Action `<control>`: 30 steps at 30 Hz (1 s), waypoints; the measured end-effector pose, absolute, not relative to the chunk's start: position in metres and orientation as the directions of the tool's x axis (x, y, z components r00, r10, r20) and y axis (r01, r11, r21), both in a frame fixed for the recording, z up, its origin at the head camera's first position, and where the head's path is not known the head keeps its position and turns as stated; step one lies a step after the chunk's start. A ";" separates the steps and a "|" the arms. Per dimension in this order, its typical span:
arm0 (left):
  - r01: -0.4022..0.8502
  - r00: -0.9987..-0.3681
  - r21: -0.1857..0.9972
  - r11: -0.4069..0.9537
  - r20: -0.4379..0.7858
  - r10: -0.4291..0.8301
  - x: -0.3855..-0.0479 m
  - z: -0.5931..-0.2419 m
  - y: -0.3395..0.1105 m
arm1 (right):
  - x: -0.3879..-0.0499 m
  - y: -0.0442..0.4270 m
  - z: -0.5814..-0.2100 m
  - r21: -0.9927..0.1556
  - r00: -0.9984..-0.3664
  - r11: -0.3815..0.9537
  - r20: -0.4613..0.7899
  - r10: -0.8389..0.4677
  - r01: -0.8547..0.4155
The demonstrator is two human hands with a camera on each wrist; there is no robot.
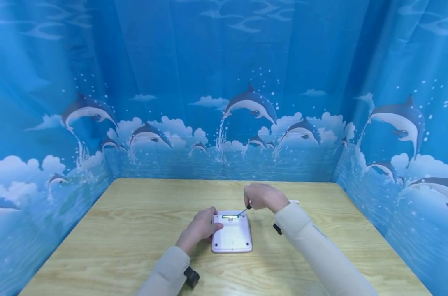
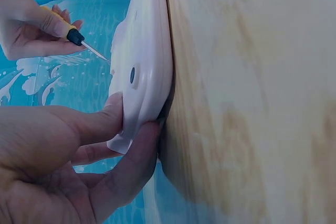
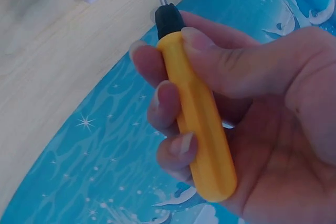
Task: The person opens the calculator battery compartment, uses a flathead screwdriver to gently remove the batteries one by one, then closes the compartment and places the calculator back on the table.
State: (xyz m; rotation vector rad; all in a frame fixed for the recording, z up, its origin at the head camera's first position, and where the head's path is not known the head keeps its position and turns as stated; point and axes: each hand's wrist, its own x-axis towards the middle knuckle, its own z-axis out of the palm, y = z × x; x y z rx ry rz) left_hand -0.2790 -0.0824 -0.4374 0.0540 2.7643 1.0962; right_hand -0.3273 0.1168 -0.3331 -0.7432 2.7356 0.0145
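Note:
A flat, pale pink-white device (image 1: 232, 238) lies on the table with small dark feet at its corners, like a calculator turned face down. Near its far edge an uncovered slot shows a green-and-yellow battery (image 1: 230, 216). My left hand (image 1: 201, 226) grips the device's left edge, thumb on top and fingers underneath, as the left wrist view shows. My right hand (image 1: 262, 196) holds a screwdriver (image 3: 197, 108) with a yellow handle and black collar. Its metal shaft slants down to the right end of the battery slot; whether the tip touches the battery is too small to tell.
The wooden table (image 1: 142, 230) carries the work. A small white piece (image 1: 294, 201) lies beyond my right wrist, partly hidden by it. Blue dolphin-print curtains (image 1: 224, 131) stand around the back and both sides. Each wrist wears a black strap mount (image 1: 191, 277).

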 end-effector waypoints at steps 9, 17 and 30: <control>-0.032 -0.986 0.684 0.728 -0.139 0.088 -0.277 -0.438 -0.082 | -0.325 0.101 -0.331 0.008 -0.845 0.889 -0.315 -0.432 -0.458; -0.043 -0.986 0.679 0.733 -0.145 0.077 -0.275 -0.436 -0.081 | -0.325 0.089 -0.328 0.069 -0.863 0.905 -0.340 -0.375 -0.420; -0.028 -0.985 0.675 0.737 -0.143 0.094 -0.277 -0.435 -0.083 | -0.319 0.075 -0.328 0.200 -0.867 0.867 -0.319 -0.384 -0.457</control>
